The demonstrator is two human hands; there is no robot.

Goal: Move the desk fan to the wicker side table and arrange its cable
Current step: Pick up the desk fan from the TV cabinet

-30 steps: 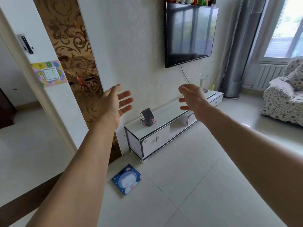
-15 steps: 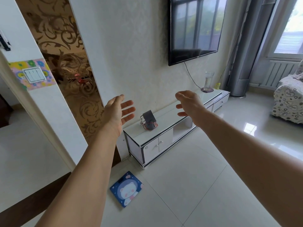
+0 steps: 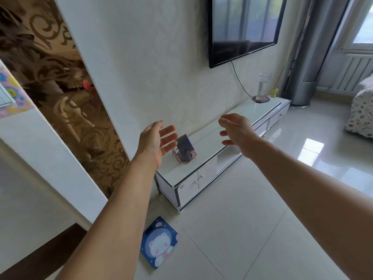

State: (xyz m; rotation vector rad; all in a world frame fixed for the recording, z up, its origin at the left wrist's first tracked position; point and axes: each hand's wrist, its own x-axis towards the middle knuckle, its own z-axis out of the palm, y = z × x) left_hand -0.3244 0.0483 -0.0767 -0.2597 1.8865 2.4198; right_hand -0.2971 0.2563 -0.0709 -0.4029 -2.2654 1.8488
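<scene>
You are reaching with your left hand [image 3: 154, 140] and right hand [image 3: 236, 130], both spread and empty; the small dark desk fan [image 3: 184, 148] (red cable [image 3: 190, 156] looped around it) is sitting between them on the white glossy worktop [image 3: 214, 146], and that loose cable could snag.

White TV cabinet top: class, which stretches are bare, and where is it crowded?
The long white TV cabinet is bare between the small dark desk fan with its red cable and the clear glass vase. Crowded: the left end by the fan; far right around vase and yellow packet.

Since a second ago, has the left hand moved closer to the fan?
Yes. The left hand now sits right beside the fan on the TV cabinet, its fingertips overlapping it.
</scene>
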